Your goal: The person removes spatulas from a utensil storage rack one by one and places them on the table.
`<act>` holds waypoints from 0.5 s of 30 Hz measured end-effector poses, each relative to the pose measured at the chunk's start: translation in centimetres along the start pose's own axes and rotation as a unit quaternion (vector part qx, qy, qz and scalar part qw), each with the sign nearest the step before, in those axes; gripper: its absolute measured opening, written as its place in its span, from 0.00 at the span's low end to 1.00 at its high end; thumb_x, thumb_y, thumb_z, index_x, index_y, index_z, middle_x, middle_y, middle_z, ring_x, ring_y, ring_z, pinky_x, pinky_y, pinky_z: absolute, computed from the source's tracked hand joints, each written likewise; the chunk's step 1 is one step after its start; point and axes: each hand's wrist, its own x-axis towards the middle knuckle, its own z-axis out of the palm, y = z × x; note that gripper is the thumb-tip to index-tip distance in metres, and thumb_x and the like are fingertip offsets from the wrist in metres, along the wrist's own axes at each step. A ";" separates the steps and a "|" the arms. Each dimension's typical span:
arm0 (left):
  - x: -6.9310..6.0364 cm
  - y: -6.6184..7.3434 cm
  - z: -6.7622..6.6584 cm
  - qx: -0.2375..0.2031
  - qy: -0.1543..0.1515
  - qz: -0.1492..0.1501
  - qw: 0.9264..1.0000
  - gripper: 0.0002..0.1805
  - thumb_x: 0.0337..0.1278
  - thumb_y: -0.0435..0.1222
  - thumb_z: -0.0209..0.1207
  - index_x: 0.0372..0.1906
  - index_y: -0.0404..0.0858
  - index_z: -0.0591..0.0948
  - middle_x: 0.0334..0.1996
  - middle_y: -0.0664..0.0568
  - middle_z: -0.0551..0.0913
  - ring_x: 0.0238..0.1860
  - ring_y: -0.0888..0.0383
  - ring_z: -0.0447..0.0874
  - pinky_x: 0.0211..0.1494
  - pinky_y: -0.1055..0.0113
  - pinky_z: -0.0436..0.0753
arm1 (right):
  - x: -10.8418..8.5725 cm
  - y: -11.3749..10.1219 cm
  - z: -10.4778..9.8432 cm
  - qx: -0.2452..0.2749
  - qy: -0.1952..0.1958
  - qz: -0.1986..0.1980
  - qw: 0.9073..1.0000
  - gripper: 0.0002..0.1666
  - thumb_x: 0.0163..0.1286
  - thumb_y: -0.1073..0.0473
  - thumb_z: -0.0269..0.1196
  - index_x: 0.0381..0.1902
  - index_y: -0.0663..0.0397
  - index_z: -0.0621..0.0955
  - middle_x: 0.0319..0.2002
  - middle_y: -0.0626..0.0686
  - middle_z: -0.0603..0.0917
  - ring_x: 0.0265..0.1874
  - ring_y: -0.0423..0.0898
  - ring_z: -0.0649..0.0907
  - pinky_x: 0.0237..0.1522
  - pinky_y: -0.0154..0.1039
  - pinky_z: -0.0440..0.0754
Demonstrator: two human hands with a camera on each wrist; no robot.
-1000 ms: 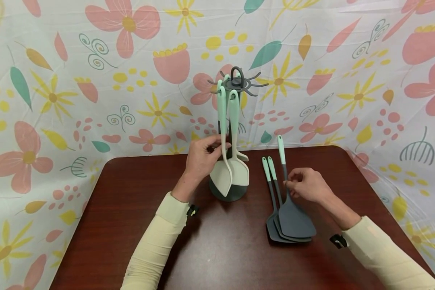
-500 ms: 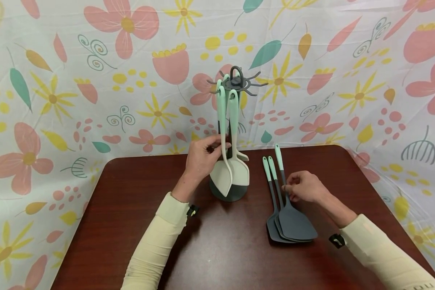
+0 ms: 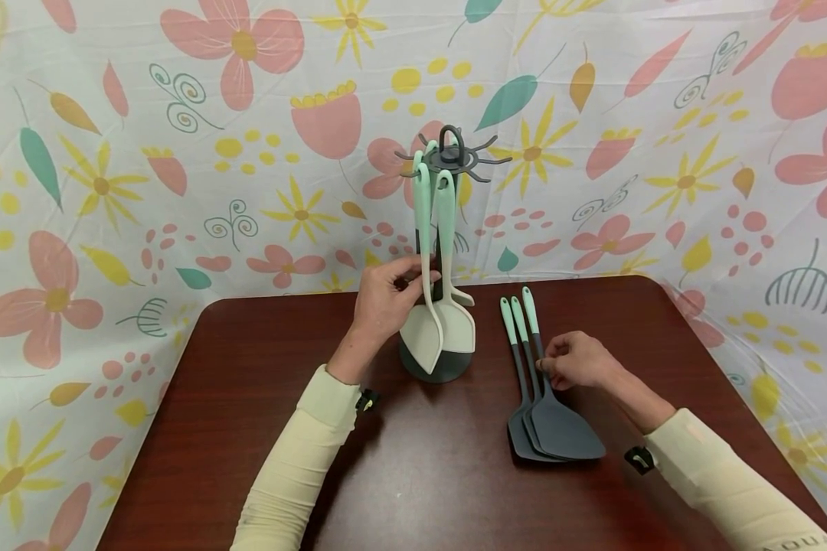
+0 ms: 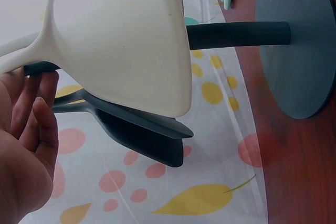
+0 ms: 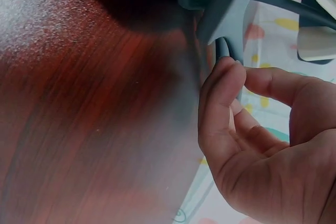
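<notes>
A dark rotary utensil stand [image 3: 451,158] holds several hanging utensils with mint handles, including a cream spatula [image 3: 422,342] and another cream turner [image 3: 458,323] at the front. My left hand [image 3: 384,297] reaches behind the cream spatula and grips the stand's dark pole; its contact is partly hidden. Dark grey spatulas hang beside my fingers [image 4: 46,124] in the left wrist view. On the table's right, my right hand [image 3: 582,358] pinches the shaft of a dark grey spatula [image 3: 565,428], the top one of three. Under it, two similar spatulas [image 3: 517,428] overlap, heads toward me.
The dark red-brown table [image 3: 248,428] ends at a rounded back edge. Close behind it hangs a flower-patterned cloth [image 3: 234,176]. The stand's round base [image 3: 448,369] sits near the table's back middle, left of the spatulas.
My right hand has lowered the top spatula's handle and drawn it slightly toward me, closer in line with the other two. The left hand and the stand have stayed in place.
</notes>
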 end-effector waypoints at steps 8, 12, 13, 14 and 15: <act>0.0 0.0 0.0 0.001 0.004 -0.001 1.000 0.11 0.67 0.37 0.72 0.52 0.41 0.92 0.36 0.52 0.94 0.29 0.60 0.89 0.30 0.65 0.82 | 0.3 0.6 0.1 0.004 -0.010 0.003 1.000 0.13 0.77 0.60 0.66 0.39 0.68 0.83 0.38 0.62 0.87 0.31 0.51 0.88 0.36 0.49 0.91; 0.0 0.0 0.0 0.001 0.005 0.001 1.000 0.11 0.67 0.37 0.72 0.51 0.41 0.92 0.35 0.52 0.94 0.30 0.61 0.90 0.29 0.65 0.82 | 0.4 0.8 0.2 0.008 -0.012 0.008 1.000 0.12 0.77 0.60 0.66 0.39 0.68 0.83 0.37 0.61 0.87 0.31 0.51 0.88 0.36 0.48 0.91; 0.0 0.0 0.0 0.001 0.004 0.002 1.000 0.11 0.67 0.37 0.72 0.51 0.41 0.92 0.35 0.52 0.94 0.30 0.62 0.89 0.29 0.66 0.82 | 0.4 0.8 0.2 0.010 -0.013 0.009 1.000 0.12 0.77 0.61 0.66 0.39 0.68 0.83 0.37 0.61 0.87 0.31 0.51 0.88 0.36 0.48 0.91; 0.0 0.0 0.0 0.000 0.004 0.002 1.000 0.11 0.67 0.37 0.72 0.51 0.41 0.92 0.35 0.52 0.94 0.30 0.62 0.89 0.29 0.66 0.82 | 0.4 0.9 0.3 0.011 -0.013 0.011 1.000 0.12 0.77 0.61 0.66 0.39 0.68 0.83 0.37 0.60 0.87 0.31 0.51 0.88 0.36 0.48 0.91; 0.0 0.0 0.0 -0.001 0.004 0.001 1.000 0.11 0.67 0.37 0.72 0.51 0.41 0.93 0.35 0.52 0.94 0.30 0.63 0.89 0.29 0.66 0.82 | 0.4 0.9 0.3 0.013 -0.013 0.012 1.000 0.12 0.77 0.61 0.66 0.39 0.68 0.83 0.37 0.60 0.87 0.31 0.51 0.88 0.36 0.48 0.91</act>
